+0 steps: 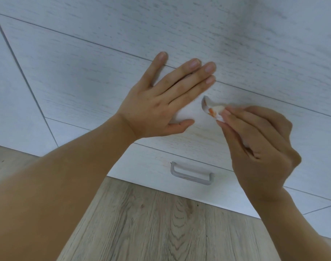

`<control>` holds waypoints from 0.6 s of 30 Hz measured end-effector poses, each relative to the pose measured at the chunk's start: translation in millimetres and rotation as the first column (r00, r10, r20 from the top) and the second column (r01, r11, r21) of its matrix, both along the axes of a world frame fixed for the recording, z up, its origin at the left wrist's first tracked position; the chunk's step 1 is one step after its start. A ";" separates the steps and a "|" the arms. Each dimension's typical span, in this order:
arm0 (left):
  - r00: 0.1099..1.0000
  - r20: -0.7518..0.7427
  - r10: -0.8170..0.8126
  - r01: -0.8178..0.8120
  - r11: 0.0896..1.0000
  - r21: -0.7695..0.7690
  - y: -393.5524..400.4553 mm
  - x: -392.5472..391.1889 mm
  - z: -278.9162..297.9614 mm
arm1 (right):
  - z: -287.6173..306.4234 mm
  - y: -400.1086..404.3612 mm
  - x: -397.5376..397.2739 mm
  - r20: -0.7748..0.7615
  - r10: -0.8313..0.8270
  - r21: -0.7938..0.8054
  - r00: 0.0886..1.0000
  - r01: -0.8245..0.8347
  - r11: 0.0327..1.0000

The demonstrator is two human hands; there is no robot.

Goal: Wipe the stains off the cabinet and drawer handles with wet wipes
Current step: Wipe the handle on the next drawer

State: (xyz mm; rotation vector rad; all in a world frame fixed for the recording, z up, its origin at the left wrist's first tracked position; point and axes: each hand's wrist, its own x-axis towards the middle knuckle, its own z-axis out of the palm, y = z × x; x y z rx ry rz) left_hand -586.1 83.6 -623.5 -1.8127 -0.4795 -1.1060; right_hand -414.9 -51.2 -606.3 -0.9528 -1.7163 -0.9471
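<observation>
My left hand lies flat with straight fingers on the white wood-grain drawer front, covering the spot where this drawer's handle would be. My right hand pinches a small white wet wipe marked with an orange stain, holding it just right of my left hand and close to the drawer face. The lower drawer's grey metal handle shows below both hands. Faint brownish marks sit on the drawer front near that handle.
The white cabinet fills the upper view, with dark seams between drawer fronts and a side panel at the left. Light wood-look floor runs below the cabinet's bottom edge.
</observation>
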 end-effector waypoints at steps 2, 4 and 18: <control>1.000 0.003 0.005 -0.006 1.000 0.007 0.4 0.4 0.5 | -0.4 2.9 -4.3 0.001 0.010 0.007 1.000 -0.010 1.000; 1.000 0.003 -0.003 0.003 1.000 0.003 -0.3 0.7 1.5 | 0.2 3.3 -5.1 0.018 0.006 -0.006 1.000 -0.006 1.000; 0.997 0.033 -0.070 0.071 0.997 -0.017 0.8 -9.5 1.4 | 8.3 6.0 -4.3 0.169 0.010 0.007 0.986 -0.011 1.000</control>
